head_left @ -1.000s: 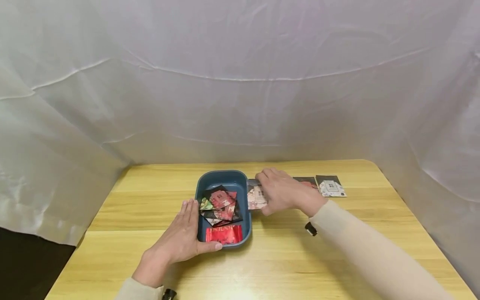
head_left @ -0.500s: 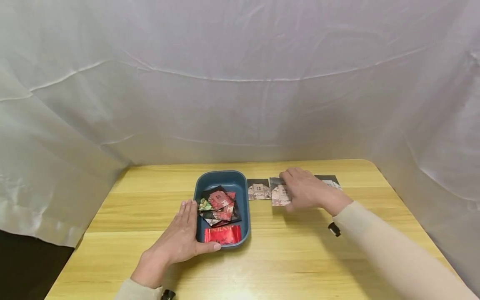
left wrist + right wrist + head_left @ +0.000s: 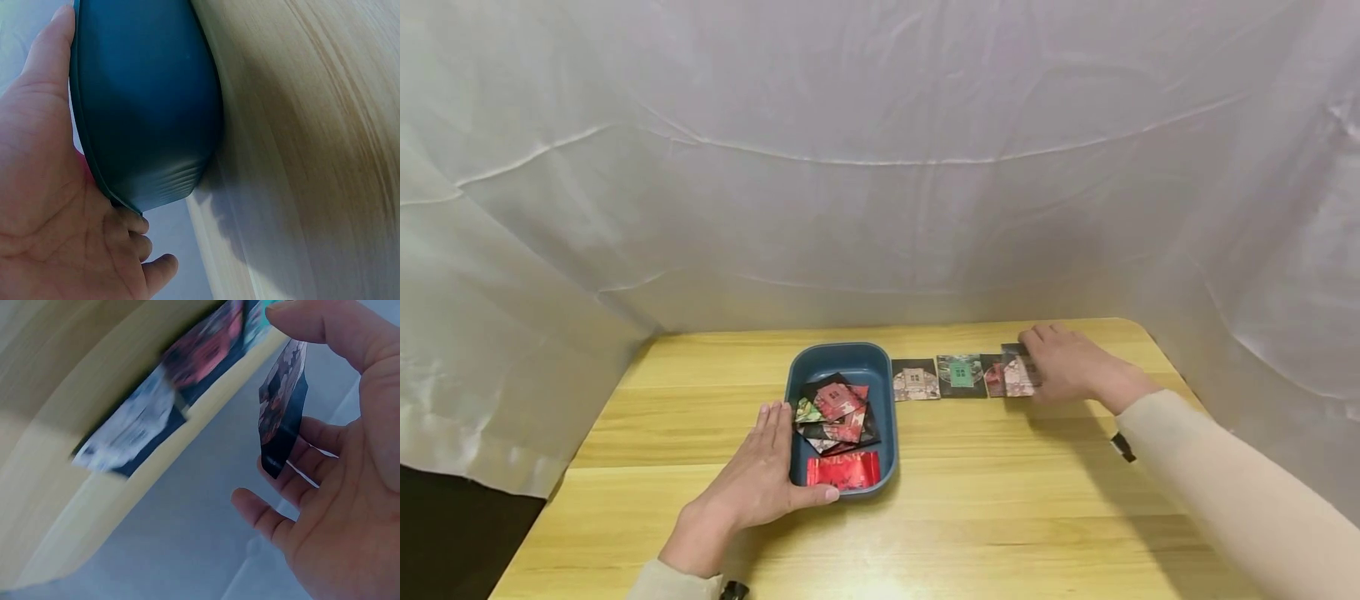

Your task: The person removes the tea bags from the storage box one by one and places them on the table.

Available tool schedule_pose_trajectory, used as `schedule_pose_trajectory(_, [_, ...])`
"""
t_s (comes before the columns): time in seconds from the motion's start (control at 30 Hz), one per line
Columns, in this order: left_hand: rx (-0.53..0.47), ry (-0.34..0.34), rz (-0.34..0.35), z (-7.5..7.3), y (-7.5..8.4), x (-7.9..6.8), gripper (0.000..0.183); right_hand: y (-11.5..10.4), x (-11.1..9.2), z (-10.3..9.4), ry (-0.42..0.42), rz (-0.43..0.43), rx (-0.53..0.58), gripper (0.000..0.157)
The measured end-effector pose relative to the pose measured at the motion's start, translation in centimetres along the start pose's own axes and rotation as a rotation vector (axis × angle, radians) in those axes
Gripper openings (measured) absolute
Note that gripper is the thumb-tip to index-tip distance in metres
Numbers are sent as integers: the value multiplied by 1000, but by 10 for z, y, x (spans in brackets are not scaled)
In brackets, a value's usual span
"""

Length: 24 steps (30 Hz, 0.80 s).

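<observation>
My left hand [image 3: 752, 477] rests against the left side of a deep blue tray [image 3: 889, 425], fingers straight along the wall and thumb on the near rim. Inside lie a pile of small printed sachets [image 3: 838, 402] and a shiny red packet [image 3: 844, 472]. Farther right, my right hand [image 3: 1070, 367] pinches a black sachet with a pale print [image 3: 1019, 372] between thumb and fingers; the right wrist view shows this sachet [image 3: 284, 394] raised off the table. Beneath it runs a row: a pale sachet [image 3: 916, 381], a green one [image 3: 962, 376], a red one [image 3: 992, 376] and a whitish one [image 3: 131, 428].
The wooden table [image 3: 925, 517] extends in front of the tray. A pale cloth curtain [image 3: 880, 208] hangs behind and at both sides. The row of sachets lies near the table's back edge, starting beside the tray's right wall.
My right hand has carried the pinched sachet rightward from beside the tray along the row, uncovering the pale and green sachets. My left hand has stayed on the tray.
</observation>
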State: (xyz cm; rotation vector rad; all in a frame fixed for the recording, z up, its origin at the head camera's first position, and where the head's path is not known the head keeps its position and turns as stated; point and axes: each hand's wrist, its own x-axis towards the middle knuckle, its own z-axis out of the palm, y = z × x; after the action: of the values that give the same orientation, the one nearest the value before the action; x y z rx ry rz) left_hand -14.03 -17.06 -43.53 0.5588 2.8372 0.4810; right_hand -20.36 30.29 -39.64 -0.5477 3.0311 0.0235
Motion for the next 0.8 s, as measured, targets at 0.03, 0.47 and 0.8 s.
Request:
schedule_pose_trajectory(0.03, [2,2,1,0,0,0,144,6,-2,0,-6,5,-10,95])
schedule_pose_trajectory(0.47, [1,0,-5,1,0,0,143,70,-21,4,-105,134,-162,82])
schedule_pose_trajectory(0.8, [-14,-11,-13,0,1,1,144,96,-25,19,-102,125,-189,82])
